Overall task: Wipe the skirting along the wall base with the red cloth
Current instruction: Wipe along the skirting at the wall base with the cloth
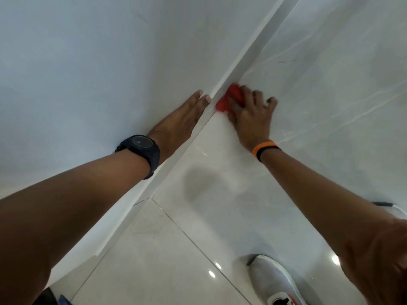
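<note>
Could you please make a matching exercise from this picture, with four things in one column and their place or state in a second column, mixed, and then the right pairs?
Things:
1. left hand
2. red cloth
3. black watch
4. orange band

Places or states:
A. on the right wrist
B. flat against the wall, fingers straight
C. on the left wrist
D. bunched under the right hand, against the skirting

Pairs: 1-B, 2-D, 3-C, 4-A
</note>
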`<state>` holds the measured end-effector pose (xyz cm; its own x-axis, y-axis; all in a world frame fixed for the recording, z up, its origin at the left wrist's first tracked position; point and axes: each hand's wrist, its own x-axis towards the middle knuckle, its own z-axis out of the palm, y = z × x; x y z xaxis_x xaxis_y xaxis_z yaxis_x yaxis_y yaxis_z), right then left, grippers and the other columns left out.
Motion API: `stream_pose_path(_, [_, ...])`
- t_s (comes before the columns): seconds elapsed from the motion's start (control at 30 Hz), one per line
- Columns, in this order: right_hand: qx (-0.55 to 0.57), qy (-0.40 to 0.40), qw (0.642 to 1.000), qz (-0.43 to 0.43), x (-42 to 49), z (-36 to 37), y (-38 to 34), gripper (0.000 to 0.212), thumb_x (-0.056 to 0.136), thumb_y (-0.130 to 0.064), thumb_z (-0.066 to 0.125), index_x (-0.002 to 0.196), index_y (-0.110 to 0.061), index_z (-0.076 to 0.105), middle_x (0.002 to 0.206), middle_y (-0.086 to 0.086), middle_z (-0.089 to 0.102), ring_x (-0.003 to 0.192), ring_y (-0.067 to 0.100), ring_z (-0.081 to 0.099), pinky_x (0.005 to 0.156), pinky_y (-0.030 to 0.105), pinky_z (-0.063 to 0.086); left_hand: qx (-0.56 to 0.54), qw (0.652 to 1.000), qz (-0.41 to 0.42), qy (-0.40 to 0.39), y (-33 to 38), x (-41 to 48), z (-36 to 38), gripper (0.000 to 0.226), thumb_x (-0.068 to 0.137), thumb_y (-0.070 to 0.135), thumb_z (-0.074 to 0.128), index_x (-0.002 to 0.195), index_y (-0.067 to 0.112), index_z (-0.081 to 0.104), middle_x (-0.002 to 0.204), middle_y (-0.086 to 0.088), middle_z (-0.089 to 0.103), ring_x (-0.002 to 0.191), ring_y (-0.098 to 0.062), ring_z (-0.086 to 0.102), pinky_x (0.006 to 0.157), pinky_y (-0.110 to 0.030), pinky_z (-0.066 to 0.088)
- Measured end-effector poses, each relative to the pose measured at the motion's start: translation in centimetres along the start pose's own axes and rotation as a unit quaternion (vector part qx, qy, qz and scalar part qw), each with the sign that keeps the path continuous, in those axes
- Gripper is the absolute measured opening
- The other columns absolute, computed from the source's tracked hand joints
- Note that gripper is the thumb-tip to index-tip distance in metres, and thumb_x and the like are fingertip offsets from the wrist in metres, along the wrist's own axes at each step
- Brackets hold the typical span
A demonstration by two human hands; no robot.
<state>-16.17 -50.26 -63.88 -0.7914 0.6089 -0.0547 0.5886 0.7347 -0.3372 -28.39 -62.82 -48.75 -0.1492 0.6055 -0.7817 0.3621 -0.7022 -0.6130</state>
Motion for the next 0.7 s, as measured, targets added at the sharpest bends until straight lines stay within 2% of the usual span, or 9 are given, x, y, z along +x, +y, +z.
stream_pose_path(0.1, [0.008, 0.001, 0.994, 0.107, 2.5, -0.6, 0.7, 0.048, 0.101, -0.045, 0.051, 0.147, -0.033, 0.046, 0.155, 0.006, 0.039, 0.132, 0.034, 0.041, 0.102, 0.058, 0.035, -0.001, 1.000, -0.007, -0.005, 0.6, 0.3, 0.2, 0.095, 0.107, 0.056, 0.039, 0.164, -0.013, 0.007, 0.165, -0.046, -0.008, 0.155, -0.062, -0.010, 0.124, -0.075, -0.003])
stream_pose_path(0.23, [0.037, 0.003, 0.990, 0.135, 1.8, -0.4, -1.9, 0.051, 0.100, -0.036, 0.050, 0.150, -0.026, 0.044, 0.159, 0.006, 0.036, 0.136, 0.033, 0.040, 0.103, 0.057, 0.032, -0.001, 1.000, -0.008, 0.000, 0.6, 0.3, 0.0, 0.089, 0.109, 0.051, 0.040, 0.165, -0.011, 0.008, 0.166, -0.045, -0.008, 0.155, -0.061, -0.010, 0.125, -0.074, -0.005])
stream_pose_path(0.33, [0.044, -0.040, 0.995, 0.084, -1.4, -0.1, -4.0, 0.054, 0.098, -0.033, 0.046, 0.151, -0.025, 0.041, 0.163, 0.005, 0.032, 0.138, 0.035, 0.037, 0.106, 0.057, 0.031, -0.002, 1.000, -0.004, -0.005, 0.2, 0.2, -0.3, 0.088, 0.110, 0.051, 0.040, 0.165, -0.010, 0.009, 0.167, -0.043, -0.007, 0.156, -0.060, -0.009, 0.125, -0.073, -0.005])
stream_pose_path(0.47, [0.065, -0.118, 0.991, -0.023, -6.6, 0.9, -7.2, 0.040, 0.099, -0.033, 0.054, 0.138, -0.024, 0.058, 0.163, 0.007, 0.031, 0.141, 0.038, 0.034, 0.108, 0.060, 0.030, -0.015, 1.000, 0.001, -0.005, 0.1, 0.1, -0.6, 0.090, 0.109, 0.053, 0.039, 0.165, -0.010, 0.007, 0.167, -0.044, -0.008, 0.156, -0.060, -0.010, 0.126, -0.072, -0.004])
stream_pose_path(0.53, [0.063, -0.124, 0.989, -0.047, -6.5, 1.0, -6.9, 0.035, 0.099, -0.035, 0.058, 0.133, -0.027, 0.062, 0.160, 0.007, 0.034, 0.142, 0.038, 0.033, 0.107, 0.063, 0.031, -0.014, 1.000, -0.004, -0.003, 0.2, 0.1, -0.6, 0.094, 0.107, 0.057, 0.041, 0.166, -0.009, 0.007, 0.166, -0.044, -0.009, 0.155, -0.061, -0.011, 0.126, -0.072, -0.004])
stream_pose_path(0.6, [0.051, -0.116, 0.990, -0.066, -5.2, 0.8, -5.0, 0.037, 0.100, -0.044, 0.058, 0.136, -0.033, 0.059, 0.161, 0.007, 0.033, 0.145, 0.040, 0.029, 0.106, 0.065, 0.031, -0.010, 1.000, -0.007, -0.002, 0.4, 0.2, -0.3, 0.097, 0.107, 0.059, 0.041, 0.165, -0.009, 0.006, 0.166, -0.044, -0.010, 0.155, -0.061, -0.011, 0.126, -0.073, -0.005])
stream_pose_path(0.7, [0.051, -0.094, 0.994, -0.033, -2.8, 0.0, -2.2, 0.043, 0.099, -0.055, 0.055, 0.137, -0.034, 0.057, 0.164, 0.007, 0.027, 0.149, 0.040, 0.023, 0.107, 0.069, 0.027, -0.015, 1.000, -0.013, 0.001, 0.6, 0.2, -0.1, 0.094, 0.107, 0.056, 0.042, 0.165, -0.010, 0.007, 0.166, -0.044, -0.010, 0.155, -0.061, -0.012, 0.125, -0.073, -0.007])
